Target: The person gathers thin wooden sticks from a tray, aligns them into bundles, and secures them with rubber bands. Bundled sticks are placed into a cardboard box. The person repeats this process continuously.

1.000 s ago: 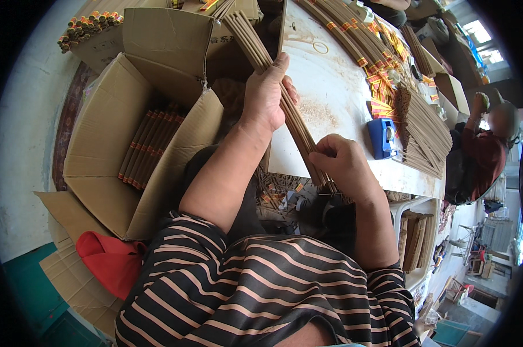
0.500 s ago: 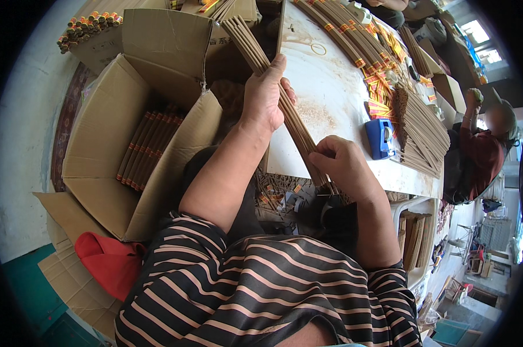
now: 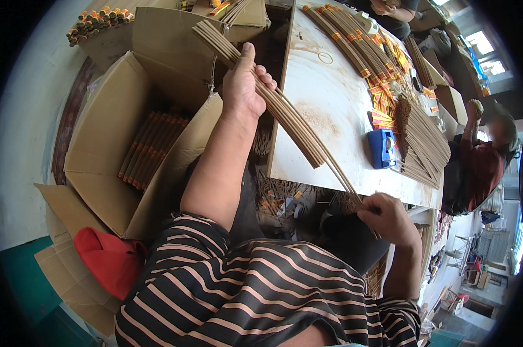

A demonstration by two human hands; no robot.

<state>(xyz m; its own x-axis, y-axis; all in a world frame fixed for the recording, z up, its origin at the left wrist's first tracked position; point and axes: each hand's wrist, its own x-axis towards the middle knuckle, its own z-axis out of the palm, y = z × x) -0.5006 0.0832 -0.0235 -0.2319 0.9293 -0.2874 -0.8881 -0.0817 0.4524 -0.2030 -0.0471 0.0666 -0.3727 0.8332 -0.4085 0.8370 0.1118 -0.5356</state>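
My left hand (image 3: pixel 244 87) is closed round a bundle of thin brown incense sticks (image 3: pixel 293 130), which slants from upper left to lower right over the near table edge. A couple of incense sticks (image 3: pixel 341 176) stand out beyond the bundle's lower end. Their tips reach my right hand (image 3: pixel 388 217), whose fingers are pinched on them at the lower right. The loose pile of incense sticks (image 3: pixel 423 144) lies on the table's right side, beside a blue tape dispenser (image 3: pixel 381 148).
An open cardboard box (image 3: pixel 94 144) at left holds labelled bundles (image 3: pixel 151 150). More banded bundles (image 3: pixel 345 43) and red-yellow labels (image 3: pixel 383 107) lie on the white table (image 3: pixel 308 75). Broken sticks (image 3: pixel 279 194) litter the floor below. A co-worker (image 3: pixel 484 150) sits at far right; another person's hands show at the top.
My right hand has moved right and down, drawing a couple of sticks partly out of the bundle. My left hand has shifted slightly left and up with the bundle.
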